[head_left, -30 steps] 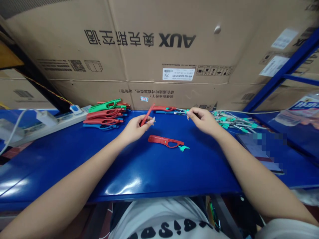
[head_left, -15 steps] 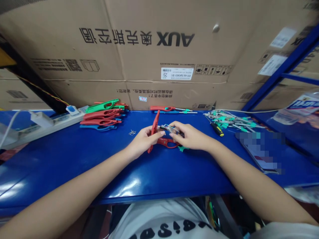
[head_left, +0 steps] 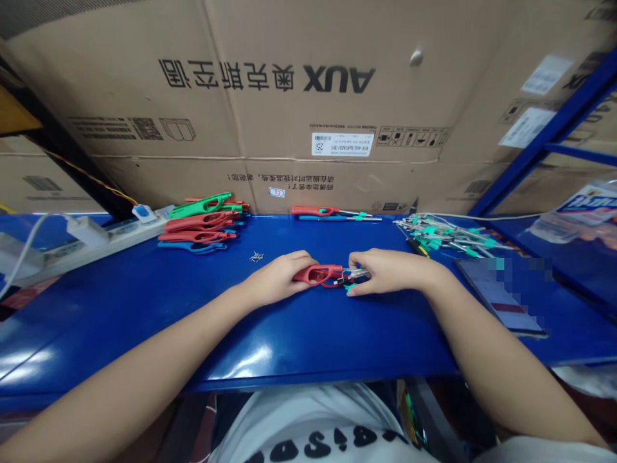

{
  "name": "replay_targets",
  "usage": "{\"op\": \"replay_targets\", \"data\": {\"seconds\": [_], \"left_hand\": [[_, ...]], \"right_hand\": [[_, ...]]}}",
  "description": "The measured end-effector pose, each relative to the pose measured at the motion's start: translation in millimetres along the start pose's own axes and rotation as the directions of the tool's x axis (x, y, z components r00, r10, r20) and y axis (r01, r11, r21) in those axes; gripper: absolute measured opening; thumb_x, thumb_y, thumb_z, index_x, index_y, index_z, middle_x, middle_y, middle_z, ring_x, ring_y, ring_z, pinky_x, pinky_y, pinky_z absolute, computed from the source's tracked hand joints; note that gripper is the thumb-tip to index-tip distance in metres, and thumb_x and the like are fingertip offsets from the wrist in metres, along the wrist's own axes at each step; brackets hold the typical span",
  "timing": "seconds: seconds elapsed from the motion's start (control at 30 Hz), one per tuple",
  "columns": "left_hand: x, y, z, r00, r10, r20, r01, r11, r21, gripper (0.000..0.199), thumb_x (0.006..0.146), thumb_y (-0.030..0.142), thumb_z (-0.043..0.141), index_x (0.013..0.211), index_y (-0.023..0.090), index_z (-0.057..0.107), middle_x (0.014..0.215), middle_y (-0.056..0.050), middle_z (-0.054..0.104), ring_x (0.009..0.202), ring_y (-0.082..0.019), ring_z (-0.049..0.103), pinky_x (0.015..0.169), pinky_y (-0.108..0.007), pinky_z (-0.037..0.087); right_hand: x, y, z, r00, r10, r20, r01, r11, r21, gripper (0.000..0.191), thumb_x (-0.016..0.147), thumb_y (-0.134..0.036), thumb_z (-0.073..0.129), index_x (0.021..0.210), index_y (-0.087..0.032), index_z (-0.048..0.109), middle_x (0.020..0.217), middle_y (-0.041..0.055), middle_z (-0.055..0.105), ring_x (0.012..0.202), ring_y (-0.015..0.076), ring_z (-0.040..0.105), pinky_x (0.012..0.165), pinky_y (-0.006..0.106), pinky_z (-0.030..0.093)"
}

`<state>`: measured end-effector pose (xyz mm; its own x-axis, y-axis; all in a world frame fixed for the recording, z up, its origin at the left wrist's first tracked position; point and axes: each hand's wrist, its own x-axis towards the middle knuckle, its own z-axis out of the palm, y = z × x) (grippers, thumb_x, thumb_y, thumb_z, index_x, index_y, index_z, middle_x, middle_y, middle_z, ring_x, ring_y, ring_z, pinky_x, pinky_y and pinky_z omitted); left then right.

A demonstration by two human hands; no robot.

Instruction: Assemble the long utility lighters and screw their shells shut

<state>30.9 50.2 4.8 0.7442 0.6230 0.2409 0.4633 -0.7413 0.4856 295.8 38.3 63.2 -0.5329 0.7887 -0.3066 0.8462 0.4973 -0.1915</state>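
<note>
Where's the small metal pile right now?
In the head view, the small metal pile lies left of centre on the blue table, just beyond the left hand, right of the stacked coloured casings.

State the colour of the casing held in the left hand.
Red: the casing in the left hand shows best in the head view.

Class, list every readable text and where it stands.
"AUX 奥克斯空调": carton, inverted.
"师傅您辛苦了!请在搬运时对我温柔些,谢谢您!": carton.
"KFR-46G…": white label.
Sticker, bag, shirt, screen, side labels, fine print: too small, blurred or partial.
</note>
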Motion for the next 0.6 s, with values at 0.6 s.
{"op": "replay_targets", "data": {"seconds": [0.6], "left_hand": [[-5.2, 15.1, -29.3, 0.979, -0.143, 0.142, 0.112, 0.972, 0.207, 0.020, 0.089, 0.029, 0.061, 0.106, 0.020, 0.066, 0.101, -0.008, 0.063, 0.096, -0.024, 0.061, 0.082, -0.033, 0.048]], "right_hand": [[-9.9, 48.2, -32.6, 0.990, 0.061, -0.125, -0.048, 0.994, 0.102, 0.028, 0.084, -0.046, 0.061, 0.085, -0.019, 0.065, 0.079, 0.0030, 0.067, 0.068, 0.0172, 0.057, 0.059, 0.026, 0.036]]}}
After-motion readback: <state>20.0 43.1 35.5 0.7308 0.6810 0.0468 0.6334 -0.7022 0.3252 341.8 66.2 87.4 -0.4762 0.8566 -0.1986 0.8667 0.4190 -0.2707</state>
